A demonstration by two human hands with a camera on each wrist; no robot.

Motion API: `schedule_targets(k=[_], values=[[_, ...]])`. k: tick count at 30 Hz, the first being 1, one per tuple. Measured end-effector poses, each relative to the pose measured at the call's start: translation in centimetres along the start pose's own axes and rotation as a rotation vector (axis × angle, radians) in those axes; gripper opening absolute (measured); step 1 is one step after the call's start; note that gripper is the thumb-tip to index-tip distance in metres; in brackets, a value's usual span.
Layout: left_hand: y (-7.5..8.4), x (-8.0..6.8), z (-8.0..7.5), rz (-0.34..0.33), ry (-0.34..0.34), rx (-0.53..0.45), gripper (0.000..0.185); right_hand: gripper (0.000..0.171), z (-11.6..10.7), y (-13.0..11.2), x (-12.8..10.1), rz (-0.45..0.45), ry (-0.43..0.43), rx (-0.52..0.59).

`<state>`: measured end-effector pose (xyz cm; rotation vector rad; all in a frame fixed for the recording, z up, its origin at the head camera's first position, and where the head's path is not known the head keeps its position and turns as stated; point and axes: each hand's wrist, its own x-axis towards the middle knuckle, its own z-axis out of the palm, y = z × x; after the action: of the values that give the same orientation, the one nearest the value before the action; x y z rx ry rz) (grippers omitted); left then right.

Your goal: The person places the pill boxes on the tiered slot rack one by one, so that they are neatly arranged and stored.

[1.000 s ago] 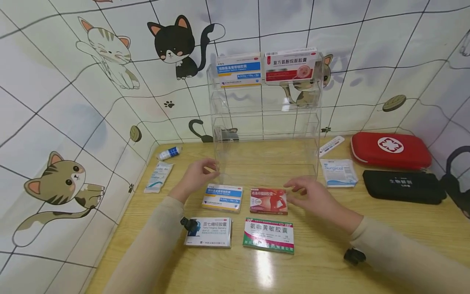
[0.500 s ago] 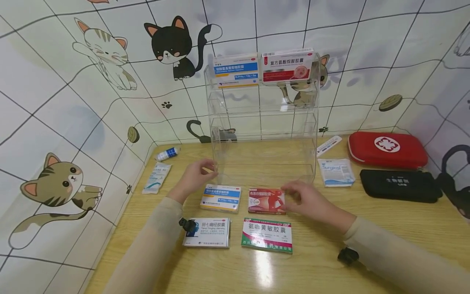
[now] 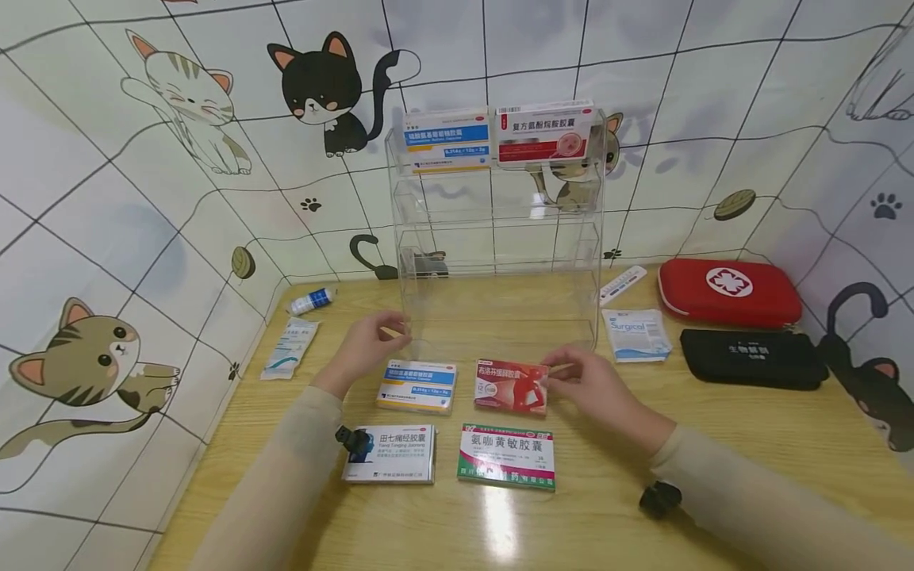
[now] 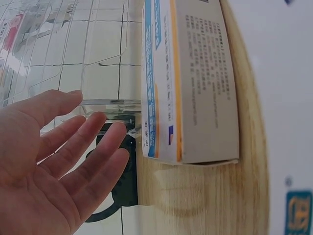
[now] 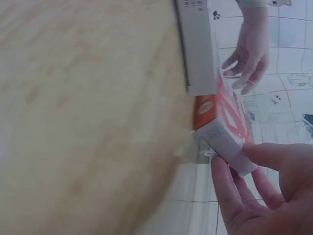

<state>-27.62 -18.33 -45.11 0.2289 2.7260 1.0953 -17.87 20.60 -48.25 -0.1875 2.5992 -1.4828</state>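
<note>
Red box (image 3: 511, 386) sits pinched at its right end in our right hand's (image 3: 598, 388) grip; our left hand (image 3: 364, 347), fingers relaxed, touches the clear rack (image 3: 493, 238).

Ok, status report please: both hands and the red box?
Left hand open, touching clear rack. Right hand pinches red box, one end lifted. Nothing in the way.

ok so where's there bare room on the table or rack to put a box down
The clear rack's lower shelves look bare; only its top shelf holds two boxes. The table is bare in front of the black case, and at the left edge below the white sachet. It is crowded at the centre: four boxes, with the right hand pinching the red box.
</note>
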Motion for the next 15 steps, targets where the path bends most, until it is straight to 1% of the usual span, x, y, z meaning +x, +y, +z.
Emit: schedule_targets(k=[2,4,7,9,12,15], values=[[0.0,0.0,-0.2,-0.003,-0.006,0.000,0.044,0.022,-0.5,-0.7,0.1,-0.015,0.022,0.002],[0.1,0.0,-0.2,-0.002,-0.006,0.000,0.043,0.020,-1.1,-1.5,0.2,-0.052,0.051,-0.012],[0.3,0.0,-0.3,0.005,0.002,0.003,0.041,0.020,-2.4,-3.2,0.8,-0.135,0.096,-0.018],[0.5,-0.1,-0.3,0.011,0.004,0.004,0.041,0.020,-3.3,-4.9,1.2,-0.188,0.125,-0.023],[0.6,-0.2,-0.3,0.012,0.006,0.013,0.041,0.022,-4.8,-7.6,2.0,-0.265,0.155,0.003],[0.6,-0.2,-0.3,0.004,0.004,0.013,0.041,0.024,-6.3,-10.5,3.1,-0.318,0.193,0.017]])
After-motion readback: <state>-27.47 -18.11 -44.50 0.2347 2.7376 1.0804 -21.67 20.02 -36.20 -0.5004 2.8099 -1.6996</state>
